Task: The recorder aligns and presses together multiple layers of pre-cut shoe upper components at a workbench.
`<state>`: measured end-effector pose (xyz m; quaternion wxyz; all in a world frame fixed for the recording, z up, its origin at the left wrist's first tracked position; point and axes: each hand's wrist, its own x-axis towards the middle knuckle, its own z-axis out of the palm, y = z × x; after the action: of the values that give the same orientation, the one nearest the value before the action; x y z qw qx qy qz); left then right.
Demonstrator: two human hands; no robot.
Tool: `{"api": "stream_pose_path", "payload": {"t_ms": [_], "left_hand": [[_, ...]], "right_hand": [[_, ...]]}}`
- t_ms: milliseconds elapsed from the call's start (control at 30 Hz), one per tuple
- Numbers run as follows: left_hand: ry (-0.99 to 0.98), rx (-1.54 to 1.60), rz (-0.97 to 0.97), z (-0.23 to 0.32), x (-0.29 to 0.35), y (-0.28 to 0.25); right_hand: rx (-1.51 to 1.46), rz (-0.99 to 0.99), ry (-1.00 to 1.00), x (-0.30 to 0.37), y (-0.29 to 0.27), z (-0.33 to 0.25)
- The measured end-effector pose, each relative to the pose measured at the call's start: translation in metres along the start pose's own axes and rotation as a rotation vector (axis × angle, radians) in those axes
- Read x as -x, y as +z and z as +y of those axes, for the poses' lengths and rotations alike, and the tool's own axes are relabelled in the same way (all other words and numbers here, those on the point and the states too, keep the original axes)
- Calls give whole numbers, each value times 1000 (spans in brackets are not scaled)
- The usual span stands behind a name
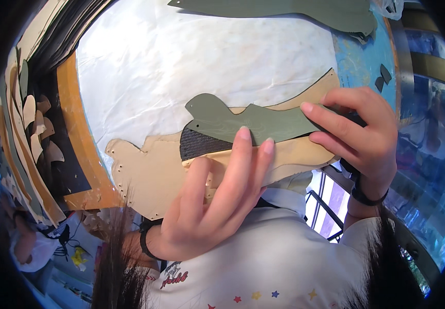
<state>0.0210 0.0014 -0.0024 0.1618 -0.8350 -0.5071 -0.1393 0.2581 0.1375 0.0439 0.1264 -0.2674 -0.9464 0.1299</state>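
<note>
An olive-green leather-like cut piece (pixel 279 121) with small holes lies over a black textured layer (pixel 196 145) and a tan piece with a folded edge. Below them spreads a larger beige cut piece (pixel 142 177) with holes along its edges. My left hand (pixel 217 198) presses two fingertips on the green piece's lower edge; another finger bends over the tan edge, and its thumb is hidden. My right hand (pixel 359 131) grips the green piece's right end, index finger on top and thumb at the lower edge. Both wrists wear black bands.
White sheeting (pixel 191 62) covers the worktop, with an orange-brown border (pixel 73 129) at left. Stacked cut pieces (pixel 29 129) stand at far left. More green pieces (pixel 284 11) lie at the far edge. Small dark scraps (pixel 383 77) sit on the blue surface at right.
</note>
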Motion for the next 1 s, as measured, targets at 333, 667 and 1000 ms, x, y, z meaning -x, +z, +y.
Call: {"api": "stream_pose_path", "payload": {"t_ms": [333,667,1000], "left_hand": [[-25,16,-46,4,-8,-2],[6,156,16,18,-24,3],[-81,262,-164,27,-33,14]], "right_hand": [[-6,-8,0,2,2,3],[-73,42,-9,7,13,3],[-174,-14,115,35,-12,24]]}}
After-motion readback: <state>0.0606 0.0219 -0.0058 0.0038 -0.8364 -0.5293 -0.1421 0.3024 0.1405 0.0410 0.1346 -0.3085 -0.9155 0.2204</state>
